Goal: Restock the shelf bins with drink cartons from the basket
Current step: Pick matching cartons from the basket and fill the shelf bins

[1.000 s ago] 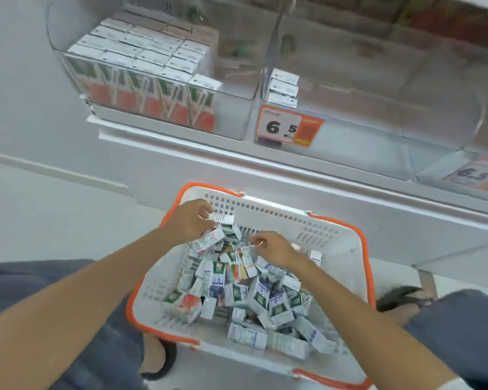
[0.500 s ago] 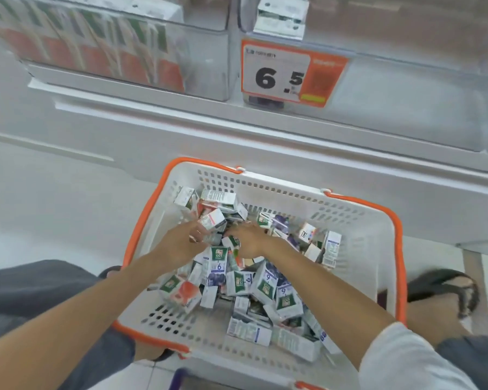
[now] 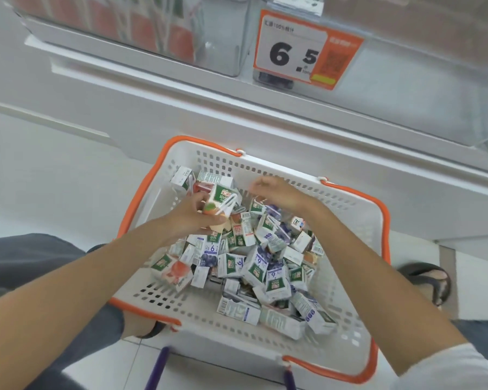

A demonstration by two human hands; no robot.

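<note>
Left hand [image 3: 190, 220] grips one juice carton [image 3: 219, 199], green-topped with a straw across its face, held over the heap near the far-left corner of the white, orange-rimmed basket [image 3: 352, 205]. Right hand [image 3: 276, 192] hovers close beside it by the basket's far wall with fingers curled, but it is blurred and I cannot tell whether it pinches anything. Other drink cartons [image 3: 254, 266] lie jumbled across the basket's middle and right side, below the clear shelf bin [image 3: 220, 52] and an orange "6.5" price tag [image 3: 304, 49].
</note>
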